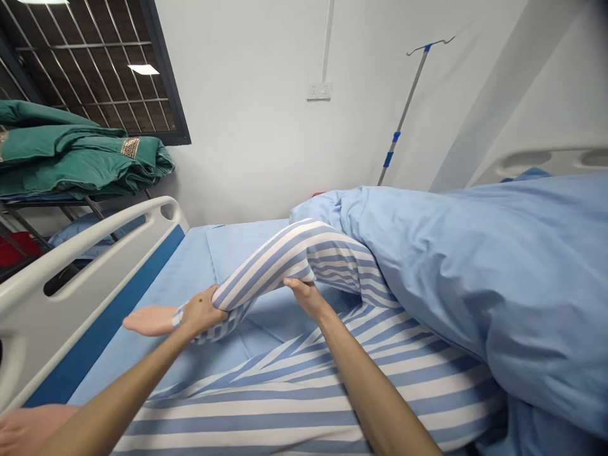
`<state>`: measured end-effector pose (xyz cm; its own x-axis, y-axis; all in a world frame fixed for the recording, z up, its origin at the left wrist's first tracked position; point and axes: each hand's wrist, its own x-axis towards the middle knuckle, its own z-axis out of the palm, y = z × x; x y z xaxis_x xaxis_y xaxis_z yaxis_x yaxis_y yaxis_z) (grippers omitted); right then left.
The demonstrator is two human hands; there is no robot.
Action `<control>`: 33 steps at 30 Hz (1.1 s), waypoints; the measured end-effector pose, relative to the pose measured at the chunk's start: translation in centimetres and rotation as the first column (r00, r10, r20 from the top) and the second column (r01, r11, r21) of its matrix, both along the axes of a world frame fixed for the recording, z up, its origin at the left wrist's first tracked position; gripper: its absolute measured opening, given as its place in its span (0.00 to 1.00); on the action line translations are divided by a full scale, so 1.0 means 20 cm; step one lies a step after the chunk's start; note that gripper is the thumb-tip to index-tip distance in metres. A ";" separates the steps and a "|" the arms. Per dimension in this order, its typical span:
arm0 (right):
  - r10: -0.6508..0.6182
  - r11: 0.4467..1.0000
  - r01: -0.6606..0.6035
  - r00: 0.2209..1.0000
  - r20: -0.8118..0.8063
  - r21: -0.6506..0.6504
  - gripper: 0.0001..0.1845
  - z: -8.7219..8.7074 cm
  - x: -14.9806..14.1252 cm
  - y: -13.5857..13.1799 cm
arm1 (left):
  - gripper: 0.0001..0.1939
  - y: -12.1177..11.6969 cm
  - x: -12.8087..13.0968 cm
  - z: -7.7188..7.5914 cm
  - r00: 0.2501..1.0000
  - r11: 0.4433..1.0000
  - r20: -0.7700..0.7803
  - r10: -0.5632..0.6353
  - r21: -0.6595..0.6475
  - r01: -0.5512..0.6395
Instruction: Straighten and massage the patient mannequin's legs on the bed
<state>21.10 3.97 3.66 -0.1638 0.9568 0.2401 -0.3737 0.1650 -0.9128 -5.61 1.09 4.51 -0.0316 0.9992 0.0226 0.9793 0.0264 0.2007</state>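
Blue-and-white striped cotton wraps a bent trouser leg raised off the bed, its knee high and its shin slanting down to a smooth, pale bare foot that sticks out of the cuff toward the near side.

The left hand, on a forearm reaching in from the lower left, sits over the shin just above the ankle, closed firmly around the striped cloth. The right hand, on a forearm rising from the bottom of the view, is curled under the leg below the bend, partly closed and pressing up against the fabric. Its fingertips disappear behind the cloth, so how far they wrap is hidden.

More of the striped garment spreads flat beneath both arms, over a pale blue bed sheet. A rumpled light blue quilt is heaped against the knee on the right. A white bed side rail with a blue panel runs along the left, with a white headboard beyond the quilt. Against the wall stand a tilted IV pole and, beneath a window grille, green folded quilts on a metal rack.
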 end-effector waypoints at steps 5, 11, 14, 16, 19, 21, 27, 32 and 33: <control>0.190 0.962 -0.153 0.970 0.152 -0.226 0.17 -0.14 -0.07 0.00 | 0.20 0.03 -0.27 0.21 0.959 1.000 -0.283 -0.018 -0.025 0.011; 0.461 0.846 -0.354 0.862 0.214 -0.398 0.21 -0.27 -0.17 -0.04 | 0.18 0.08 -0.46 0.36 0.833 0.983 -0.522 -0.182 -0.065 0.174; 0.579 0.785 -0.439 0.771 0.265 -0.437 0.29 -0.31 -0.18 -0.05 | 0.18 0.12 -0.49 0.31 0.805 0.971 -0.546 -0.233 -0.091 0.219; 0.609 0.772 -0.457 0.731 0.309 -0.441 0.33 -0.32 -0.18 -0.04 | 0.20 0.14 -0.50 0.26 0.805 0.971 -0.543 -0.238 -0.106 0.216; 0.615 0.773 -0.434 0.691 0.379 -0.463 0.37 -0.35 -0.17 -0.02 | 0.23 0.15 -0.51 0.20 0.816 0.973 -0.529 -0.233 -0.126 0.195; 0.620 0.774 -0.431 0.661 0.421 -0.464 0.40 -0.36 -0.17 0.00 | 0.24 0.16 -0.52 0.17 0.820 0.971 -0.521 -0.239 -0.138 0.196; 0.639 0.767 -0.487 0.524 0.564 -0.417 0.46 -0.32 -0.16 -0.01 | 0.27 0.17 -0.56 0.01 0.833 0.968 -0.497 -0.244 -0.173 0.180; 0.607 0.768 -0.518 0.401 0.686 -0.376 0.39 -0.30 -0.15 -0.02 | 0.27 0.14 -0.59 -0.19 0.851 0.967 -0.464 -0.246 -0.181 0.181; 0.602 0.761 -0.532 0.366 0.709 -0.371 0.36 -0.30 -0.15 -0.02 | 0.27 0.14 -0.59 -0.22 0.857 0.969 -0.457 -0.238 -0.176 0.175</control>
